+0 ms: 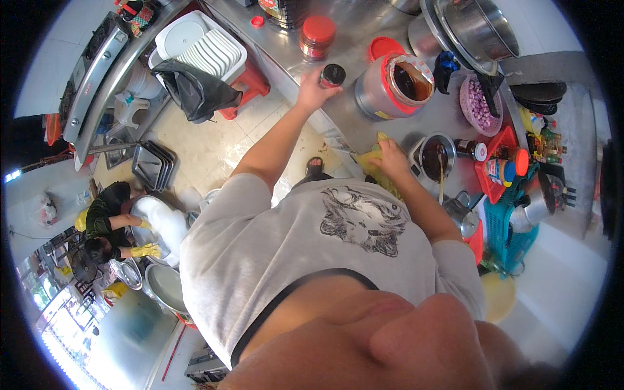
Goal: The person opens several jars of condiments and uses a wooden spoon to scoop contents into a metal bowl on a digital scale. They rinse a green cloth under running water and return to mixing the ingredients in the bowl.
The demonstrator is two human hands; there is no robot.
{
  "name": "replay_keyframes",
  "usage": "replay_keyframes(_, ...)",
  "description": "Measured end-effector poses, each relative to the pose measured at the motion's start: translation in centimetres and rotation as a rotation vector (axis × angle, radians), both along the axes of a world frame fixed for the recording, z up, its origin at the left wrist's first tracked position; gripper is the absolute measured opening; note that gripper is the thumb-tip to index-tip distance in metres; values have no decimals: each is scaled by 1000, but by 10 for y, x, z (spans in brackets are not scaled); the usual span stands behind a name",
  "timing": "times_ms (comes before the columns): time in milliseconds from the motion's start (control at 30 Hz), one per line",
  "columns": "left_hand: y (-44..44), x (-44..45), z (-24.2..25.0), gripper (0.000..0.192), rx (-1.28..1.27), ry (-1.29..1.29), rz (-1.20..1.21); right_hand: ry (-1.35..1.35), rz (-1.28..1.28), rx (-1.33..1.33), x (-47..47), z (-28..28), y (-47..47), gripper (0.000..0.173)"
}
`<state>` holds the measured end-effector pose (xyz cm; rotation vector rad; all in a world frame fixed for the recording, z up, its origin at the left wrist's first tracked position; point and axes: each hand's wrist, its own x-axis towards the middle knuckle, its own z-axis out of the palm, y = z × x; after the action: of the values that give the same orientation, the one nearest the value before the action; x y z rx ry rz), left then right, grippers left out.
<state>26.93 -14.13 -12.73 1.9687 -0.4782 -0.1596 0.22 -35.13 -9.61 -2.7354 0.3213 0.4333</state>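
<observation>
My left hand (312, 90) grips a small jar with a black lid (333, 75) at the edge of the steel counter (336, 109). My right hand (392, 158) holds a yellow cloth (373, 168) against the counter's front edge. Between and beyond my hands stands a large plastic jar (378, 90) with a red rim, its torn foil seal peeled open over dark brown contents. Right of my right hand, a steel pot (452, 151) of dark sauce with a long-handled spoon in it sits on what looks like a scale (415, 158).
A red-lidded jar (317, 39) and a loose red lid (385, 48) lie farther back. A pink basket of chopped purple onion (480, 105) and a red tray of jars (492, 183) are right. White dishes (214, 53) fill a left-hand tub. A person in yellow gloves (146, 250) works at a foamy basin.
</observation>
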Motion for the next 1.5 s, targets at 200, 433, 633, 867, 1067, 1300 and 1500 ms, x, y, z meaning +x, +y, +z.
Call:
replay_keyframes(200, -19, 10, -23, 80, 59, -292, 169, 226, -102, 106, 16, -17, -32, 52)
replay_keyframes(433, 32, -87, -28, 34, -25, -353, -84, 10, 151, -7, 18, 1, -19, 44)
replay_keyframes(633, -15, -127, -13, 20, -57, -462, -814, -374, 186, 229, 220, 153, 72, 51)
replay_keyframes(867, 17, -116, 5, 22, -185, -71, -440, -228, 158, -188, 374, 104, 81, 88)
replay_keyframes(1067, 89, -69, -80, 29, -459, 474, 386, -183, 444, -224, 365, 109, 117, 72)
replay_keyframes(1300, 122, -13, 14, 78, -1176, 1058, 67, -232, 741, 57, 269, 146, 160, 75)
replay_keyframes(1500, 108, -51, 82, 80, -1079, 1131, -112, -472, 623, 334, 195, 220, 119, 85)
